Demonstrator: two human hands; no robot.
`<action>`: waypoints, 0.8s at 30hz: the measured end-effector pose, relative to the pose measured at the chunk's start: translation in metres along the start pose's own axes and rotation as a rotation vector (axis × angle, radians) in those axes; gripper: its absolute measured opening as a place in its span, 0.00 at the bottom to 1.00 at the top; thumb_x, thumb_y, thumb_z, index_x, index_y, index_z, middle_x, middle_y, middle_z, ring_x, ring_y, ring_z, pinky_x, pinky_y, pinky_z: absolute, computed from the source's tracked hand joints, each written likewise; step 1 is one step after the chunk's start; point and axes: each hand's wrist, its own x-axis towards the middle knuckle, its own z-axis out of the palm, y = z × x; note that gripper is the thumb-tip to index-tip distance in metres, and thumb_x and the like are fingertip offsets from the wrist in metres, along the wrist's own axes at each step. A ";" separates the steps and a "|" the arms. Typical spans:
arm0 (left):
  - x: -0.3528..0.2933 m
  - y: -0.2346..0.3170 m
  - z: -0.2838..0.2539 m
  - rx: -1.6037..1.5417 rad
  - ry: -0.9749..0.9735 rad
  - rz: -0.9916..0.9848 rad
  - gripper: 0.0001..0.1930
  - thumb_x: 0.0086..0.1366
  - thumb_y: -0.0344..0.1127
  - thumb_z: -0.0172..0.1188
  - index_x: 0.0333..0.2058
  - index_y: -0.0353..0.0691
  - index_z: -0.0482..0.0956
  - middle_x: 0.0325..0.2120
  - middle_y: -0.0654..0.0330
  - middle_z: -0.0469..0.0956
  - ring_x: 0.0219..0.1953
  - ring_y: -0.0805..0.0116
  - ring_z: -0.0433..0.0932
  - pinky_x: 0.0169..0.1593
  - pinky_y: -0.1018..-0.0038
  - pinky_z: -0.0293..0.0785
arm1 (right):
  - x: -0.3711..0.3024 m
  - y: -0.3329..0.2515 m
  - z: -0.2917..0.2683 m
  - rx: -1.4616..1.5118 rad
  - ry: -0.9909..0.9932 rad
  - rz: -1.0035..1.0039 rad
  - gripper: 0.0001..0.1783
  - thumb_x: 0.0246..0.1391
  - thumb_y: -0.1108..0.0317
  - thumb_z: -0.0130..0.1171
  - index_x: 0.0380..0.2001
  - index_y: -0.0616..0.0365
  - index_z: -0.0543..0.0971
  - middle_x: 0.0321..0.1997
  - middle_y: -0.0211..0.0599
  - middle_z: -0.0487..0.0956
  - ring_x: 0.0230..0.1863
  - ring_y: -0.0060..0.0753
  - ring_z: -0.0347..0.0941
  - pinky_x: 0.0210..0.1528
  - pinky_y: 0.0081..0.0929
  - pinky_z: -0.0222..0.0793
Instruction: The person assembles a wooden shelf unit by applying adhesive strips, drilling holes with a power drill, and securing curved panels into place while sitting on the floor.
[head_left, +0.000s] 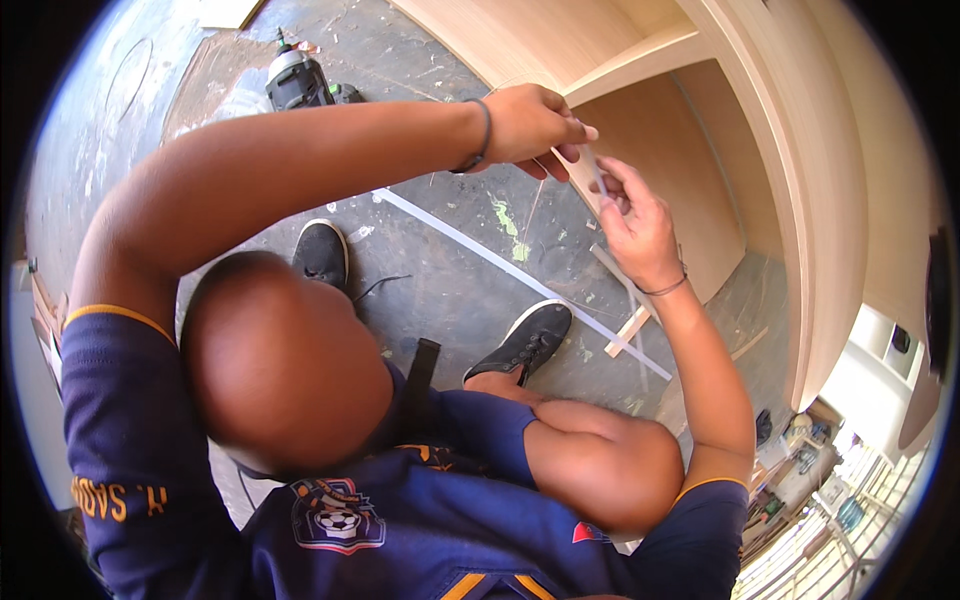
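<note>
Both hands are raised at the front edge of a light wooden cabinet [640, 52]. A thin, whitish strip [597, 168] runs between them, close to the edge of a wooden panel. My left hand [535, 125] pinches its upper end between thumb and fingers. Lower down and to the right, my right hand [635, 222] has thumb and fingers closed around the other end. Whether the strip touches the panel edge, I cannot tell. A long white strip [480, 246] lies diagonally across the floor below my hands.
A black and grey cordless drill [298, 80] stands on the scuffed dark floor [430, 250] at the upper left. Near my right forearm lies a small wood offcut [628, 332]. My black shoes [322, 252] flank the long strip. Cluttered shelving [805, 450] is at lower right.
</note>
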 end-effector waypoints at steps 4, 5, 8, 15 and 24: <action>-0.006 0.000 0.003 0.335 0.039 -0.006 0.20 0.61 0.49 0.59 0.38 0.34 0.73 0.31 0.58 0.79 0.33 0.71 0.81 0.38 0.74 0.76 | -0.006 0.057 -0.035 -0.137 -0.097 0.055 0.23 0.48 0.76 0.50 0.50 0.58 0.73 0.44 0.49 0.78 0.45 0.43 0.76 0.48 0.32 0.70; -0.006 -0.005 -0.001 0.483 0.022 0.021 0.22 0.61 0.47 0.59 0.41 0.32 0.72 0.30 0.55 0.80 0.34 0.65 0.81 0.39 0.71 0.76 | -0.008 0.084 -0.047 -0.192 -0.109 0.115 0.23 0.48 0.77 0.49 0.50 0.58 0.73 0.45 0.48 0.78 0.47 0.43 0.76 0.49 0.32 0.70; -0.014 -0.020 -0.009 0.858 0.220 0.221 0.22 0.60 0.45 0.58 0.44 0.31 0.71 0.31 0.54 0.81 0.37 0.55 0.81 0.43 0.67 0.74 | 0.013 0.146 -0.079 -0.338 -0.104 0.213 0.23 0.49 0.76 0.47 0.50 0.56 0.74 0.49 0.47 0.77 0.51 0.44 0.74 0.52 0.33 0.69; 0.047 -0.041 0.023 0.557 0.636 0.707 0.32 0.60 0.42 0.56 0.59 0.31 0.60 0.54 0.41 0.67 0.52 0.44 0.71 0.56 0.61 0.67 | 0.101 0.267 -0.132 -0.693 0.154 0.126 0.23 0.51 0.75 0.46 0.52 0.52 0.74 0.50 0.47 0.77 0.49 0.46 0.75 0.50 0.35 0.70; 0.045 -0.046 0.046 0.541 0.675 0.657 0.36 0.58 0.37 0.56 0.64 0.38 0.53 0.54 0.42 0.67 0.49 0.42 0.72 0.52 0.59 0.70 | 0.200 0.334 -0.141 -1.072 0.323 0.016 0.22 0.53 0.70 0.50 0.52 0.45 0.75 0.40 0.38 0.82 0.36 0.41 0.80 0.40 0.33 0.76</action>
